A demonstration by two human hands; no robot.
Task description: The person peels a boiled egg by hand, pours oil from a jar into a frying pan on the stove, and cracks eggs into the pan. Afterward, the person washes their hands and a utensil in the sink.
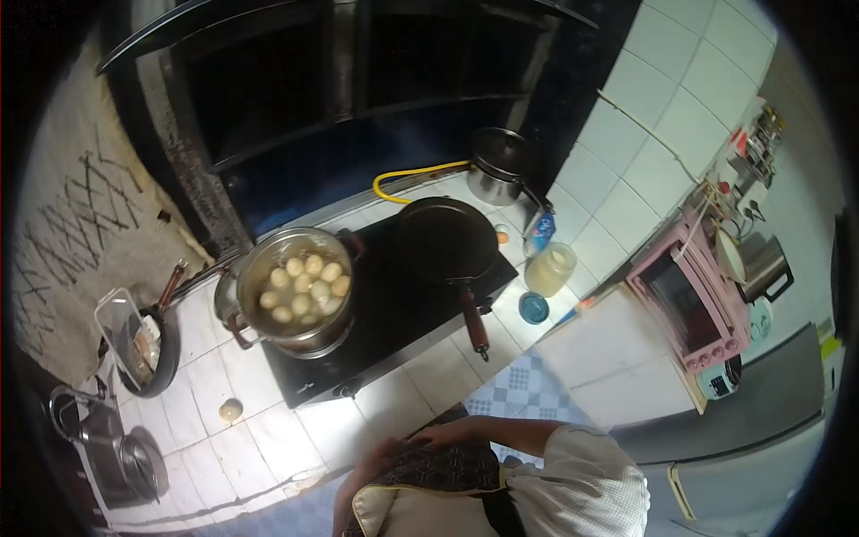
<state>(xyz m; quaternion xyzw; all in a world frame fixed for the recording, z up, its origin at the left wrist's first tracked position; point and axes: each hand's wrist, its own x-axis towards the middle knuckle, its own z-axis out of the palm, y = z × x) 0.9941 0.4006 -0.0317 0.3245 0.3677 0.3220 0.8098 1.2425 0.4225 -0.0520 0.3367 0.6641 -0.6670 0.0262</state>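
My right hand [440, 433] and my left hand [383, 453] are close together at the front of the dark patterned apron [438, 470], by the counter's front edge. Their fingers are too dim and small to read, and no held thing shows. Beyond them, on the black stove [376, 277], a steel pot [313, 344] holds several pale, egg-like round things [302, 283] in liquid. To its right sits a dark frying pan [446, 240], its brown handle [474, 322] pointing towards me. One more pale round thing [231, 410] lies on the white tiled counter [295, 434].
A lidded saucepan [497, 170] stands behind the stove. An open jar [549, 270] and blue lid [534, 309] are at its right. On the left are a small pan [159, 367] with a clear container [125, 318] and a sink [107, 456]. Far right is a pink oven [689, 295].
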